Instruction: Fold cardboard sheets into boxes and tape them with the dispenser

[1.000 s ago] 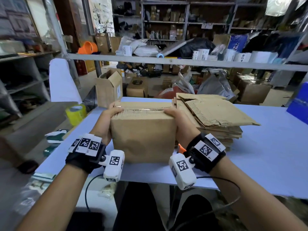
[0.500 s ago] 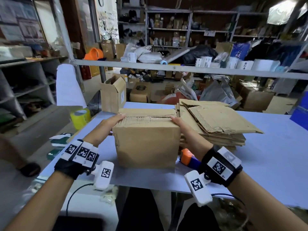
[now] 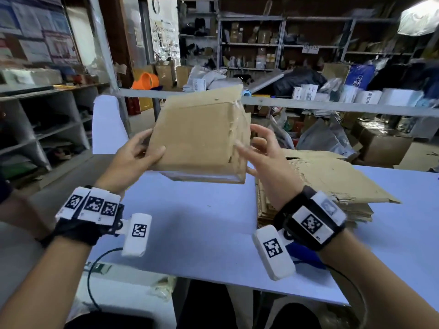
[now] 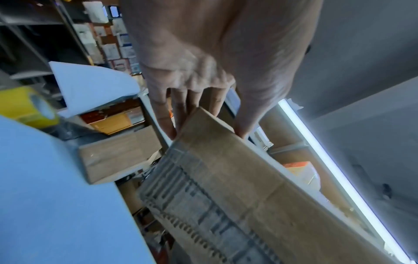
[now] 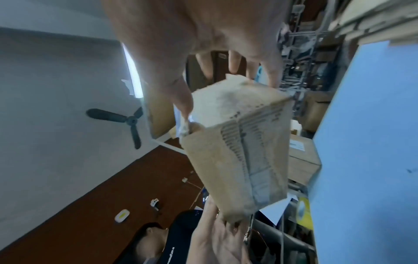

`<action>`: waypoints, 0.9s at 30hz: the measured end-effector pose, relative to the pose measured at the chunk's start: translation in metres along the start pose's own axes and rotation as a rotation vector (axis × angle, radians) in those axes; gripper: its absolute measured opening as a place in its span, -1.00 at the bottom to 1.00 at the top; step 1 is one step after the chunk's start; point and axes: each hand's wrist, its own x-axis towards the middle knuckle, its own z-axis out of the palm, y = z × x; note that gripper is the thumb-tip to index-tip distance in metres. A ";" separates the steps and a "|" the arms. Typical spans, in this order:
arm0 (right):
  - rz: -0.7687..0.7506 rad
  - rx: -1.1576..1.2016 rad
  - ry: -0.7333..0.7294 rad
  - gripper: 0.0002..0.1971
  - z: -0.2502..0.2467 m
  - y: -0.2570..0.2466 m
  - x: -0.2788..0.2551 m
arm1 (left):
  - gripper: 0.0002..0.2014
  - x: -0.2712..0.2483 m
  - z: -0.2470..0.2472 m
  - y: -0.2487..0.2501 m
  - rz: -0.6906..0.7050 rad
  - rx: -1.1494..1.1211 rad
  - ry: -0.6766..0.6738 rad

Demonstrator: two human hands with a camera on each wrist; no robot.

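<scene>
Both forearms are bare. The left hand (image 3: 133, 155) has a black wrist wrap topped by three white tiles with black square codes; the right hand (image 3: 268, 160) has a black strap with two white tiles. A white coded camera block hangs from each wrist, trailing thin black cable

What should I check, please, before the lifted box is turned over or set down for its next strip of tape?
1. Left hand grips the box: ok, thumb on the near face, fingers behind the left edge.
2. Right hand supports the box: not ok, its fingers are spread at the right side without a firm grip.
3. Box clear of the table: ok, it is held in the air, tilted.
4. Landing spot free: ok, bare blue surface lies below, left of the cardboard stack.
5. Tape on the right-hand face is smooth: cannot tell, it looks wrinkled and blurred.
6. Dispenser within reach: cannot tell, hidden now.
</scene>
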 end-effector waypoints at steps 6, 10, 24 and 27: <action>0.196 0.018 -0.106 -0.03 0.001 0.043 0.038 | -0.11 0.032 0.020 -0.060 -0.076 0.086 -0.145; 0.161 -0.205 -0.061 -0.35 0.020 0.076 0.052 | -0.25 0.045 0.048 -0.076 -0.078 0.373 -0.267; 0.300 -0.471 -0.092 -0.42 0.071 0.138 0.150 | -0.67 0.113 0.069 -0.109 -0.132 0.820 -0.154; 0.312 -0.506 -0.110 -0.42 0.083 0.140 0.181 | -0.68 0.139 0.068 -0.122 -0.166 1.016 -0.065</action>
